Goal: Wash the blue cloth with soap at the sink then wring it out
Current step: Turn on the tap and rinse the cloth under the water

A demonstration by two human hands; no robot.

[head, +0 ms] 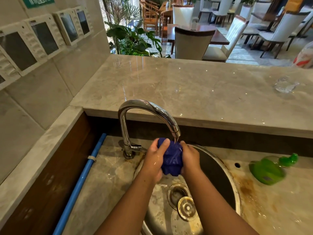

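Observation:
The blue cloth [171, 159] is bunched into a wet ball over the round steel sink [225, 182]. My left hand [155, 160] grips its left side, thumb up over the top. My right hand [189, 157] grips its right side. Water runs from the spout of the chrome faucet [144, 109] onto the top of the cloth between my hands. A green soap bottle [269, 168] lies on its side on the wet counter right of the sink, apart from both hands.
The drain and its loose strainer plug [187, 207] sit in the basin below my arms. A blue pipe [81, 180] runs along the left. A raised marble ledge [186, 92] behind the faucet carries a clear glass [285, 84].

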